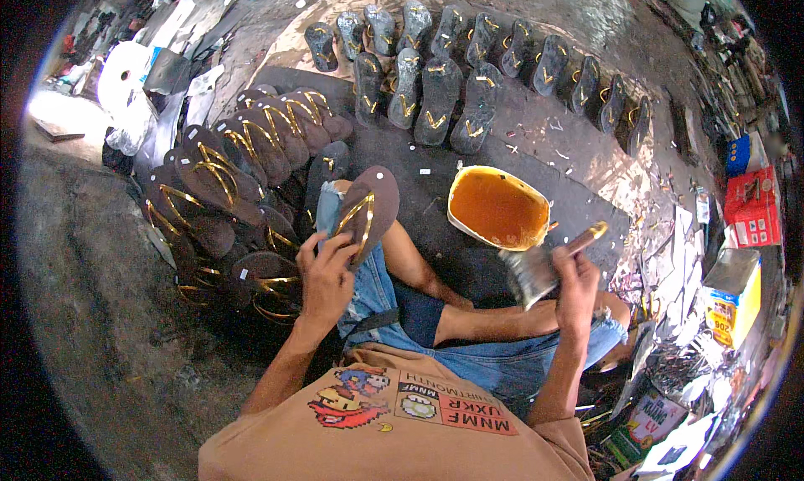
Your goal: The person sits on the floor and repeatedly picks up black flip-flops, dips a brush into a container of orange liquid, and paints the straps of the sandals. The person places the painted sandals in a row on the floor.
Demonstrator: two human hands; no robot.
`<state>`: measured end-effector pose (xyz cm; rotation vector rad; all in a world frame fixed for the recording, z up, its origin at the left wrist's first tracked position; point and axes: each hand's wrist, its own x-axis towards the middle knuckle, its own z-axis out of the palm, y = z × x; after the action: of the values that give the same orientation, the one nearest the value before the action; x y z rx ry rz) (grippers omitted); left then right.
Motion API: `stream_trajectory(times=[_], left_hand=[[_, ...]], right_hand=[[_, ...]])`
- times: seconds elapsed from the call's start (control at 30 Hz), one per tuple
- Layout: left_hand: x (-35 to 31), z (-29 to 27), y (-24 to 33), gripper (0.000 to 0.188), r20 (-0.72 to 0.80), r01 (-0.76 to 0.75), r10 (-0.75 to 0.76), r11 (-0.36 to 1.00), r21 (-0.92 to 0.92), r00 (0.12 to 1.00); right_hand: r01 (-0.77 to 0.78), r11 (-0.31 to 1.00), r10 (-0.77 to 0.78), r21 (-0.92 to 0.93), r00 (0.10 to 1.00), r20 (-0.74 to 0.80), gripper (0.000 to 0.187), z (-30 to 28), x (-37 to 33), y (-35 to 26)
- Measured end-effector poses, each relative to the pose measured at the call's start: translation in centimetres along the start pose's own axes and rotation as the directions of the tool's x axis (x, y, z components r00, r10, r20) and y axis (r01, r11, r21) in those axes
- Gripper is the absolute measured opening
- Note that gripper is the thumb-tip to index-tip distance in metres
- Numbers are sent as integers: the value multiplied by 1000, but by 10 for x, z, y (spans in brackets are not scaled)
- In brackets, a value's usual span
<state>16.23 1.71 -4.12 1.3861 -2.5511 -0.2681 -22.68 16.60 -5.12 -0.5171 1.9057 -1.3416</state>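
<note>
My left hand (328,271) is closed on the lower end of a brown flip-flop (381,198) with gold straps and a small white dot near its top. The flip-flop stands tilted over my left leg. In my right hand (578,281) is a wide brush (531,276), its head pointing left and smeared by motion, its handle slanting up to the right. Just beyond the brush sits a cut-open pale container (457,219) with orange-brown liquid inside. The brush and the flip-flop are apart.
Several finished-looking brown flip-flops (219,179) with gold straps lie heaped at left. Rows of dark soles (435,104) with small gold pieces lie at the far side on a dark mat (578,188). At right stand a red box (751,203) and a yellow-and-white tin (733,301).
</note>
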Motion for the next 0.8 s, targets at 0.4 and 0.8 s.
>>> stream_trajectory(times=[0.4,0.8], left_hand=[[46,5,47,75,405,378,143,-710,-594,903],[45,18,83,66,431,498,303,-731,-467,850]], right_hand=[[337,881,-195,331,898,-394,26,-6,41,-107],[878,377,-920,-295,392,-10,26,95,-17,-118]])
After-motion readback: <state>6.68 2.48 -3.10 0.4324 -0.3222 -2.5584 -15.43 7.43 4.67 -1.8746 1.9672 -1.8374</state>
